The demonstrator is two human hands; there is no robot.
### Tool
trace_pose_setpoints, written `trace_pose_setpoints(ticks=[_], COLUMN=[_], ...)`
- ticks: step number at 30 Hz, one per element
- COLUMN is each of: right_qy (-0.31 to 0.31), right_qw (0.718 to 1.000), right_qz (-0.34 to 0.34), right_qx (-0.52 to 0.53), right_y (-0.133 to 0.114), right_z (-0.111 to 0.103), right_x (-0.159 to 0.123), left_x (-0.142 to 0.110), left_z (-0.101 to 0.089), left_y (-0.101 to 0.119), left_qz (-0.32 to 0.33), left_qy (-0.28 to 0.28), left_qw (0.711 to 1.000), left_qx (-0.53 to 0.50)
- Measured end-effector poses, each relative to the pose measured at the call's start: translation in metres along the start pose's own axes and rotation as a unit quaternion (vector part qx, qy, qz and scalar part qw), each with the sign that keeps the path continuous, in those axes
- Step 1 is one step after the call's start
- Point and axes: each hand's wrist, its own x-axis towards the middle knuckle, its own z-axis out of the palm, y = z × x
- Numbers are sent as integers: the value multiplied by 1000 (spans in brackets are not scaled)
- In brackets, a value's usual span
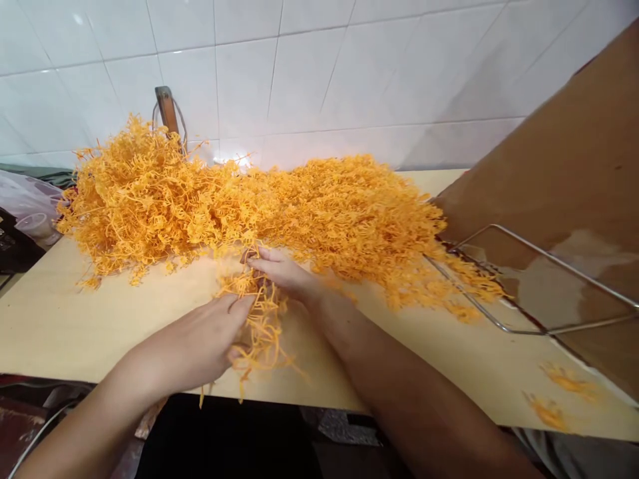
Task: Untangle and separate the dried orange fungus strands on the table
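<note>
A big heap of tangled orange plastic sprigs covers the back of a pale wooden table. My left hand is closed on a clump of orange sprigs that hangs past the table's front edge. My right hand reaches into the near edge of the heap, its fingers pinched on the upper part of the same clump.
A metal wire frame sits at the right, beside a large brown cardboard sheet. A few loose orange bits lie at the table's right front. White tiled wall behind. A plastic bag lies at far left.
</note>
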Motion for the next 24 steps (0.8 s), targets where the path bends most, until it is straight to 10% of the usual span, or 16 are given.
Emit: trace_pose_setpoints(ticks=[10,15,21,24], right_qy=[66,87,99,77], right_qw=[997,993,988,991], right_qz=[-24,0,10,9], right_qx=[44,82,116,111], right_y=[3,2,0,1], right_z=[-21,-18,-18,-19], right_x=[4,8,6,4], left_x=[-65,-63,-53,-57], left_z=[-55,-44,-28,-37], left_y=[19,30,37,32], left_qz=[82,72,84,17], left_qy=[-44,33,-59,19], left_qw=[995,997,995,999], left_qx=[34,6,-23,-36])
